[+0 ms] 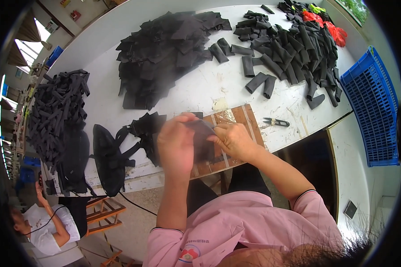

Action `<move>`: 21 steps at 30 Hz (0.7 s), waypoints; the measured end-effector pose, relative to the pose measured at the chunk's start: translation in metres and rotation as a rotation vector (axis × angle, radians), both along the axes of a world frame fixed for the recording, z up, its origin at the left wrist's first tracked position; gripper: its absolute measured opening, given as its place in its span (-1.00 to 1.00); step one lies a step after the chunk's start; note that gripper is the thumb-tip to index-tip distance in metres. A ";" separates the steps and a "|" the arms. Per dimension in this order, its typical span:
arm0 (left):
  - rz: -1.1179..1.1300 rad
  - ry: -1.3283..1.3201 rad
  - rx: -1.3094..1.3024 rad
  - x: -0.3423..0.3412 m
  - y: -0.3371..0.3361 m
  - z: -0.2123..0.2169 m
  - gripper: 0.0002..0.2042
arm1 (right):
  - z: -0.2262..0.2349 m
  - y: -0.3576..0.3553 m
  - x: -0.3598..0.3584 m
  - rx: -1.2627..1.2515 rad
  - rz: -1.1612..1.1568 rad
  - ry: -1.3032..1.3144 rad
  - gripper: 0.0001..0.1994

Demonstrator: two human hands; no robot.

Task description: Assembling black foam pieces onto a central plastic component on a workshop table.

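Note:
My left hand [177, 140] and my right hand [234, 139] are raised close together over a brown wooden board [244, 119]. Between them is a dark grey-black piece of fabric [201, 127]. The left fingers wrap its far side, while the right thumb and fingers pinch its right edge. Below the hands, more black fabric [204, 152] lies on the board. Just left of my left hand is a small stack of black fabric pieces [148, 127]. A pair of thread snips [276, 122] rests on the white table [191, 91], right of the board.
A big heap of flat black pieces [165, 49] covers the far middle. Rolled black pieces [294, 53] pile up far right, near red plastic bags [336, 33]. Narrow black strips [58, 115] heap at left. A blue basket [372, 104] stands right; a co-worker [53, 224] sits lower left.

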State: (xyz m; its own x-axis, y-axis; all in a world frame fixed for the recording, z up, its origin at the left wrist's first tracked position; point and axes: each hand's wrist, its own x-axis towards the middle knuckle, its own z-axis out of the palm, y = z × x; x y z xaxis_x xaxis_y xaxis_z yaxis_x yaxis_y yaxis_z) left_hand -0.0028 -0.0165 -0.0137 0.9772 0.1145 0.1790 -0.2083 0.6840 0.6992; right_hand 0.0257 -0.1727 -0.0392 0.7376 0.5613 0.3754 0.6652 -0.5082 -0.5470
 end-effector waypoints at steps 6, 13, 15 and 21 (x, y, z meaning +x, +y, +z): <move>0.120 -0.082 0.320 0.004 -0.009 0.015 -0.82 | -0.008 0.002 -0.006 0.018 -0.055 0.012 -0.72; 0.134 -0.112 0.766 0.000 -0.001 0.037 -0.89 | 0.023 -0.004 -0.016 0.030 -0.196 -0.043 -0.64; 0.169 -0.143 0.864 0.003 0.003 0.038 -0.92 | 0.031 -0.002 -0.018 -0.003 -0.241 -0.019 -0.60; 0.185 -0.276 1.151 0.008 0.006 0.041 -0.93 | 0.022 0.004 -0.007 0.022 -0.102 -0.129 -0.72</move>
State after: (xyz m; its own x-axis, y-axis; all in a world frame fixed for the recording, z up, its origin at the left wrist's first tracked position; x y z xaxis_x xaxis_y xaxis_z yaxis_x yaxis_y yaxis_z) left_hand 0.0057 -0.0102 0.0269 0.8752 -0.1161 0.4696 -0.4769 -0.3698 0.7974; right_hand 0.0189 -0.1685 -0.0170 0.7353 0.4764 0.4820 0.6760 -0.5660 -0.4718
